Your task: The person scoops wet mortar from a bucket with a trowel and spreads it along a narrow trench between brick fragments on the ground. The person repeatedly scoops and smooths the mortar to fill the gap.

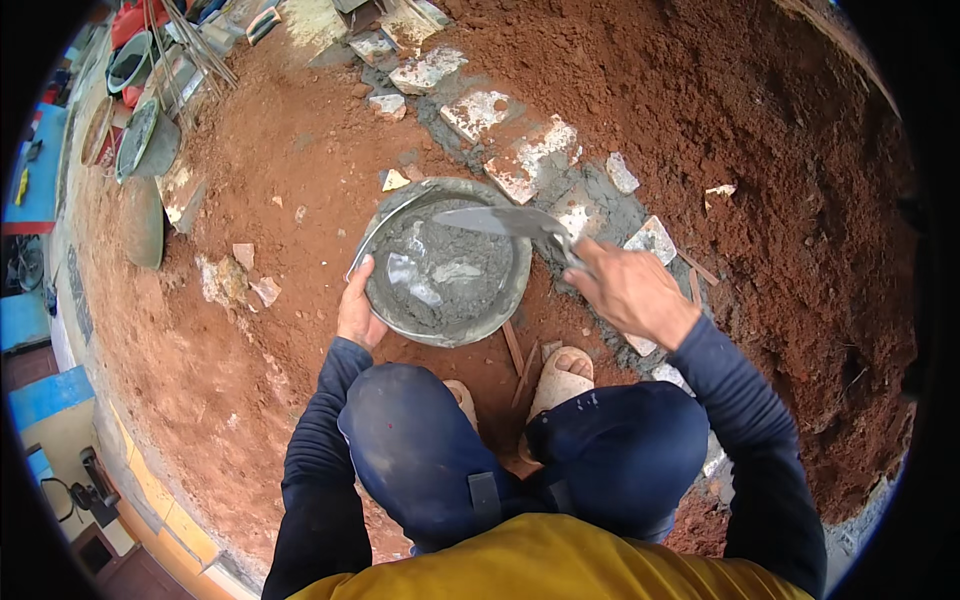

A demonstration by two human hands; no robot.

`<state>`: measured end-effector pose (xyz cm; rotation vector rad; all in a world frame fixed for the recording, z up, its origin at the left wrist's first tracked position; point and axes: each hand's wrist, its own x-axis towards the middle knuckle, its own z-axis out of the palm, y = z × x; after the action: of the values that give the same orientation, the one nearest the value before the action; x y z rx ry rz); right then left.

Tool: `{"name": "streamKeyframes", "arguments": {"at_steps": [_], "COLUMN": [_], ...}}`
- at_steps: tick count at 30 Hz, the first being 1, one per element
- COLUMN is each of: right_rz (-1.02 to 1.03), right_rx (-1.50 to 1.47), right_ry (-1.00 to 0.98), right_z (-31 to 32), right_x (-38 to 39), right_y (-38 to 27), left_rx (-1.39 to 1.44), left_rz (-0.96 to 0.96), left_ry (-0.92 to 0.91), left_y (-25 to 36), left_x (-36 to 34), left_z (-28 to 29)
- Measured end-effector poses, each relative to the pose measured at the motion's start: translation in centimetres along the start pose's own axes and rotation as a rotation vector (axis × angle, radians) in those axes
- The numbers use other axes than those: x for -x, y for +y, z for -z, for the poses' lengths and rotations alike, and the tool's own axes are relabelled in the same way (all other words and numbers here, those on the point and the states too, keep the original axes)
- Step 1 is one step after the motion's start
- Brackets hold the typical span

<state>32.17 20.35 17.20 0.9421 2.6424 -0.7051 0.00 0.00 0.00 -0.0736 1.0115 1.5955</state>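
Grey mortar (462, 297) in bucket (518, 285) on reddish soil (260, 140); likely heavy, wet, best steadied by rim. Left hand (358, 312) curled, gripping bucket's left edge; right hand (637, 290) closed round trowel (490, 219).

My left hand (361, 312) holds the bucket (518, 272) of grey mortar (468, 256) by its side; my right hand (637, 292) grips a trowel (500, 221) above it.

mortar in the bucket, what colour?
Grey: the mortar in the bucket shows best in the head view, the only one.
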Motion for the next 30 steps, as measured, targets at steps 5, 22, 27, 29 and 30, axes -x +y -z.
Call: {"name": "streamKeyframes", "arguments": {"at_steps": [5, 22, 27, 29, 30], "right_rz": [0.044, 0.037, -0.197, -0.361, -0.416], "right_rx": [0.277, 0.040, -0.699, -0.755, -0.825], "right_ry": [-0.205, -0.391, -0.598, -0.652, -0.671], "right_z": [-2.5, -1.7, -3.4, -4.1, -4.5], "right_x": [-6.1, -1.9, -3.3, -3.4, -3.5], "right_y": [-1.6, -3.6, -3.6, -3.2, -3.1], "left_rx": [0.004, -0.080, -0.059, -0.101, -0.103], "left_rz": [-0.074, -0.071, -0.046, -0.057, -0.060], "left_ry": [-0.065, -0.102, -0.090, -0.061, -0.043], "left_y": [0.0, -1.2, -2.1, -2.4, -2.5], "left_x": [0.2, 0.8, 0.7, 0.4, 0.2], "left_z": [-3.6, -9.7, -10.3, -10.5, -10.5]}}
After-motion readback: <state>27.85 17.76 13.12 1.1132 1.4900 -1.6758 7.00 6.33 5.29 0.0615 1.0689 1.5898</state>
